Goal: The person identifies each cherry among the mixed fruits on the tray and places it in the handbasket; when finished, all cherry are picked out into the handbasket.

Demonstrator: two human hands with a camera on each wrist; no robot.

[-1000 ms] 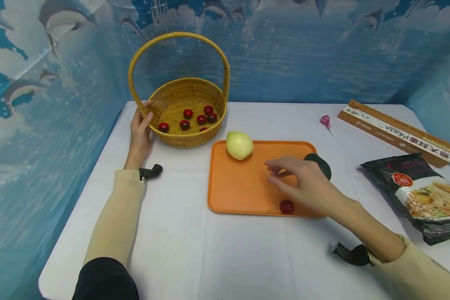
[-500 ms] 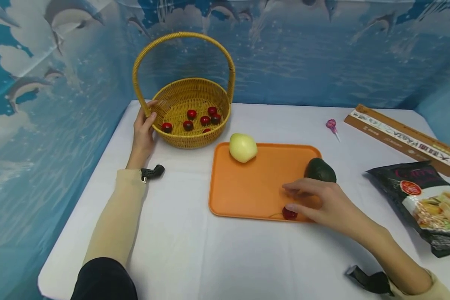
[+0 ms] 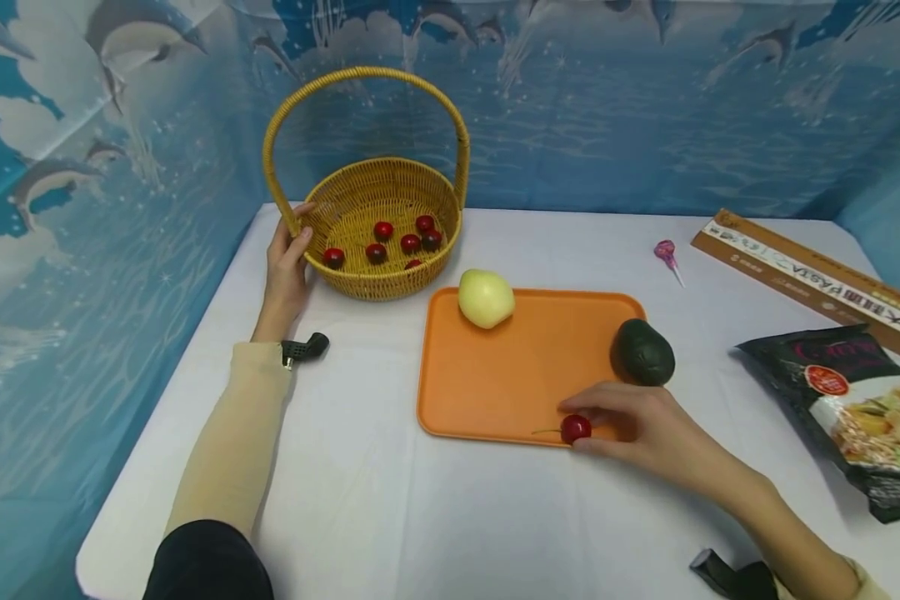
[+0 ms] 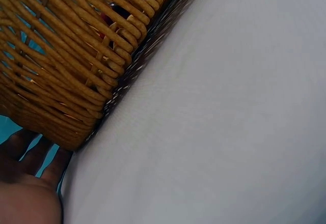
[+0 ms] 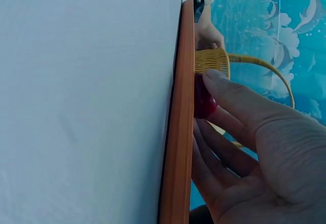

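Observation:
My left hand (image 3: 285,265) grips the yellow wicker basket (image 3: 385,287) at its left side, thumb over the rim by the foot of the handle. Several dark red cherries (image 3: 376,252) lie inside. In the left wrist view, fingers (image 4: 38,155) reach under the woven side. My right hand (image 3: 648,425) is at the near right edge of the orange tray (image 3: 510,367), pinching a red cherry (image 3: 575,428) between thumb and fingers. The cherry's stem points left. In the right wrist view the thumb lies against the cherry (image 5: 205,99), right by the tray's rim.
A yellow-green apple-like fruit (image 3: 486,298) sits at the tray's far left. A dark green avocado (image 3: 644,352) lies on its right edge, just beyond my right hand. Farther right are a lollipop (image 3: 667,255), a brown pasta box (image 3: 810,275) and a black noodle bag (image 3: 855,417).
My right hand has come down and nearer from above the tray, and its thumb and fingers have closed about the cherry. The left hand stays on the basket.

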